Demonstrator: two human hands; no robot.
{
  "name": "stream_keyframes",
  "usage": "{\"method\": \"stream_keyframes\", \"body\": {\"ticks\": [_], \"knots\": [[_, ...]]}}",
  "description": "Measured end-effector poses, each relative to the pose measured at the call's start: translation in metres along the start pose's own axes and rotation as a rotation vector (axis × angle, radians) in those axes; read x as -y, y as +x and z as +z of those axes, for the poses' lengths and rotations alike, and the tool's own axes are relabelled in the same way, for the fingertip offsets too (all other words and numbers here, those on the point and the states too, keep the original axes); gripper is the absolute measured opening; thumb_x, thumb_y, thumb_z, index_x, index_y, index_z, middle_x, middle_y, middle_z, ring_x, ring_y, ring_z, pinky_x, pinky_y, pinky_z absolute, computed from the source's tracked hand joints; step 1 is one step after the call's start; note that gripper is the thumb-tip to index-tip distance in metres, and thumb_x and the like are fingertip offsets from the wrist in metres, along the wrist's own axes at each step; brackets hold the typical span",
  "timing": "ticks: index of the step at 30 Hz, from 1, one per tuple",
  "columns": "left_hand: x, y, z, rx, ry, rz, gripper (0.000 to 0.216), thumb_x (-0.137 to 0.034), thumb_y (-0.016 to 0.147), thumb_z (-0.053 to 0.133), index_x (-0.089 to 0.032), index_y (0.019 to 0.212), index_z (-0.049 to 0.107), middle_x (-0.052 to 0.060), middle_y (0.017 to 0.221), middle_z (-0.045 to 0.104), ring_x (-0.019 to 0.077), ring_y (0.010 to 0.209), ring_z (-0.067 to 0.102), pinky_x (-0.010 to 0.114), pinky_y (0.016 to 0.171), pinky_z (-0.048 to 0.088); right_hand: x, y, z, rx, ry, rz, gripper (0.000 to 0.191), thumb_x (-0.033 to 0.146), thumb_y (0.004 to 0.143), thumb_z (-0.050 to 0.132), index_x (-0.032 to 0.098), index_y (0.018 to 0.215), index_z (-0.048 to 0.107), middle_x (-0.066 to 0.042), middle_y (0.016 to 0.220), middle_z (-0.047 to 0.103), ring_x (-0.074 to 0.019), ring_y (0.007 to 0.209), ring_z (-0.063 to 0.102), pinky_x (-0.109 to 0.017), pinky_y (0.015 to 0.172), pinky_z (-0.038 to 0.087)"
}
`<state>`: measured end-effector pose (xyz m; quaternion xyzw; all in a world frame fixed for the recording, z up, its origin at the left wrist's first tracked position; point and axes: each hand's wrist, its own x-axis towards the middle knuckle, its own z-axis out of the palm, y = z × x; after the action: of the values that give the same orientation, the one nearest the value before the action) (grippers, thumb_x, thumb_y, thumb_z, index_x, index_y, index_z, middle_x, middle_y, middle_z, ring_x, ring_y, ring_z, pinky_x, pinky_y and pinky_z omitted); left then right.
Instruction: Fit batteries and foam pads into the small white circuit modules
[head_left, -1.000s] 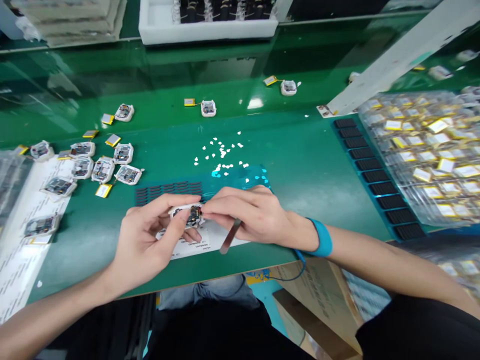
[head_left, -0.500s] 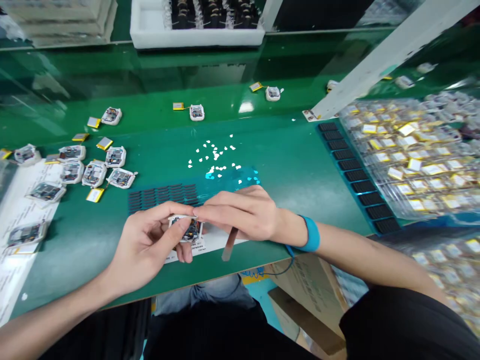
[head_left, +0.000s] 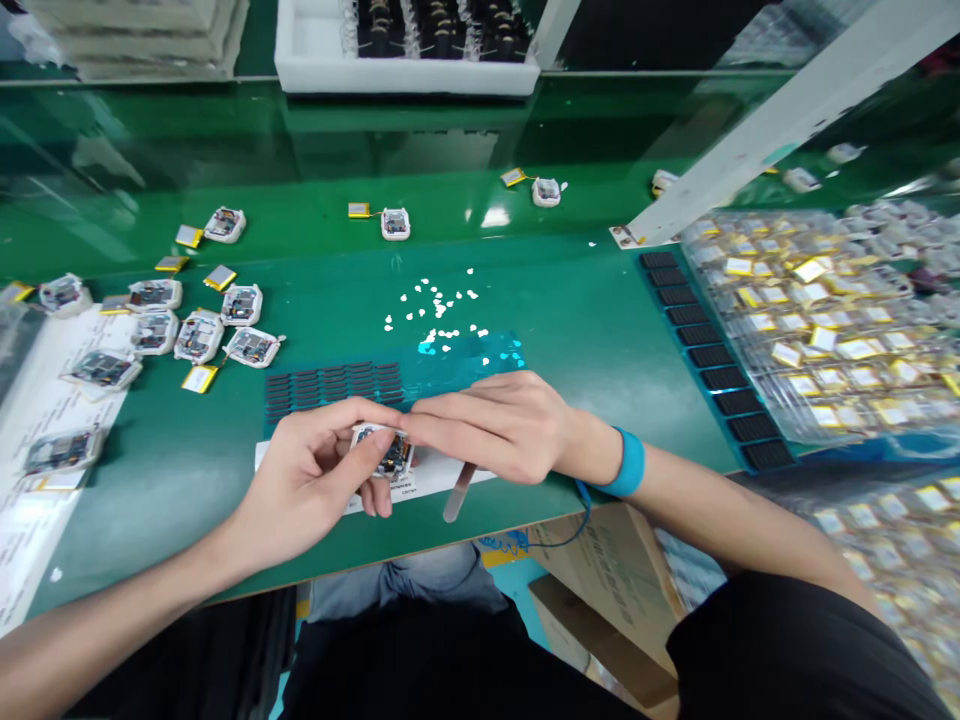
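Just on the near side of the blue sheet [head_left: 480,355], the left hand [head_left: 322,475] grips a small white case [head_left: 403,460], thumb over its open face and fingers curled beneath. The right hand [head_left: 502,425] reaches in with long, bunched fingers, their tips at the case's far right corner, meeting the left forefinger; whether they pinch anything there is hidden. That same hand is closed on a flat metal tool [head_left: 458,495], whose end sticks out toward the near edge. A second ago the right fingertips were at the case's right side, and more of the tool showed; now the open face is in plainer view. The left hand has shifted rightward against the sheet, so the left end of the white paper [head_left: 435,480] now peeks out. Unchanged are the dark strips [head_left: 335,385] on the sheet's left part, the white bits [head_left: 439,303] mostly beyond it, and the cluster of cases [head_left: 199,337] and batteries [head_left: 200,378] to its left.
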<state>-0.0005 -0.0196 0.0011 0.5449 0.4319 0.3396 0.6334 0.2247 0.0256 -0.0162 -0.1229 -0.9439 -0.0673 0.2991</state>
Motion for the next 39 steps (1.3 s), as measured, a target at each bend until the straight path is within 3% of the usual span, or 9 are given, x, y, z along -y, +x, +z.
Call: {"method": "stream_keyframes", "body": {"ticks": [6, 15, 19, 22, 26, 29, 32, 35, 39], "knots": [[0.001, 0.000, -0.002, -0.032, 0.015, -0.006, 0.009, -0.025, 0.091, 0.063, -0.018, 0.090, 0.068, -0.001, 0.059, 0.070, 0.0152, 0.043, 0.068, 0.019, 0.043, 0.058, 0.001, -0.003, 0.009, -0.068, 0.168, 0.150, 0.024, 0.003, 0.095, 0.054, 0.014, 0.115, 0.060, 0.000, 0.096, 0.079, -0.0084, 0.072, 0.074, -0.017, 0.053, 0.053], [0.002, 0.003, -0.004, -0.034, -0.027, -0.058, 0.013, -0.024, 0.092, 0.062, -0.014, 0.098, 0.067, -0.001, 0.053, 0.069, 0.0133, 0.044, 0.067, 0.017, 0.046, 0.057, 0.002, -0.005, 0.005, -0.032, 0.068, 0.113, 0.022, 0.016, 0.101, 0.051, 0.011, 0.120, 0.062, -0.007, 0.107, 0.079, -0.0127, 0.084, 0.077, -0.022, 0.061, 0.061], [0.001, 0.003, -0.004, -0.062, -0.044, -0.063, 0.016, -0.027, 0.094, 0.061, -0.013, 0.098, 0.068, 0.000, 0.058, 0.071, 0.0122, 0.045, 0.066, 0.018, 0.047, 0.057, -0.006, -0.007, 0.006, -0.145, -0.144, 0.382, 0.032, 0.006, 0.093, 0.056, 0.020, 0.119, 0.067, 0.002, 0.096, 0.081, -0.0084, 0.070, 0.074, -0.017, 0.059, 0.057], [0.001, 0.004, -0.004, -0.094, -0.064, -0.047, 0.017, -0.028, 0.093, 0.063, -0.012, 0.099, 0.066, 0.003, 0.073, 0.075, 0.0118, 0.047, 0.068, 0.018, 0.047, 0.058, -0.017, -0.006, 0.006, -0.201, -0.306, 0.525, 0.043, 0.002, 0.091, 0.053, 0.020, 0.129, 0.064, -0.002, 0.114, 0.078, -0.0093, 0.077, 0.075, -0.017, 0.060, 0.056], [0.002, 0.004, -0.004, -0.106, -0.080, -0.048, 0.019, -0.026, 0.093, 0.064, -0.013, 0.107, 0.060, 0.003, 0.075, 0.076, 0.0118, 0.050, 0.069, 0.018, 0.049, 0.058, -0.015, -0.004, 0.003, -0.055, -0.242, 0.378, 0.047, 0.006, 0.097, 0.048, 0.025, 0.139, 0.057, -0.001, 0.138, 0.066, -0.0109, 0.098, 0.075, -0.017, 0.059, 0.054], [0.003, 0.004, -0.004, -0.079, -0.090, -0.058, 0.020, -0.024, 0.093, 0.063, -0.015, 0.109, 0.056, -0.001, 0.066, 0.072, 0.0122, 0.049, 0.069, 0.018, 0.050, 0.059, -0.006, 0.000, -0.001, 0.027, -0.164, 0.139, 0.033, 0.014, 0.100, 0.050, 0.022, 0.130, 0.064, -0.002, 0.134, 0.069, -0.0062, 0.074, 0.072, -0.019, 0.050, 0.048], [0.003, 0.004, -0.005, -0.056, -0.105, -0.062, 0.018, -0.023, 0.093, 0.062, -0.016, 0.107, 0.054, -0.004, 0.058, 0.069, 0.0127, 0.049, 0.069, 0.018, 0.050, 0.059, -0.002, 0.003, -0.003, -0.020, -0.145, 0.002, 0.023, 0.015, 0.101, 0.051, 0.015, 0.112, 0.071, -0.004, 0.123, 0.074, -0.0063, 0.058, 0.065, -0.022, 0.044, 0.044], [0.004, 0.004, -0.004, -0.070, -0.106, -0.059, 0.015, -0.023, 0.094, 0.061, -0.017, 0.105, 0.053, -0.002, 0.058, 0.070, 0.0130, 0.050, 0.070, 0.018, 0.051, 0.060, -0.003, 0.004, -0.003, -0.030, -0.126, 0.011, 0.024, 0.014, 0.102, 0.049, 0.013, 0.109, 0.072, -0.006, 0.118, 0.076, -0.0079, 0.059, 0.068, -0.022, 0.044, 0.046], [0.004, 0.002, -0.001, -0.118, -0.101, -0.039, 0.014, -0.021, 0.092, 0.064, -0.018, 0.101, 0.053, -0.002, 0.061, 0.072, 0.0139, 0.052, 0.073, 0.019, 0.053, 0.062, 0.002, 0.002, 0.001, -0.066, 0.043, 0.138, 0.023, 0.014, 0.103, 0.049, 0.011, 0.113, 0.069, -0.008, 0.118, 0.076, -0.0112, 0.082, 0.077, -0.020, 0.057, 0.057]]}}
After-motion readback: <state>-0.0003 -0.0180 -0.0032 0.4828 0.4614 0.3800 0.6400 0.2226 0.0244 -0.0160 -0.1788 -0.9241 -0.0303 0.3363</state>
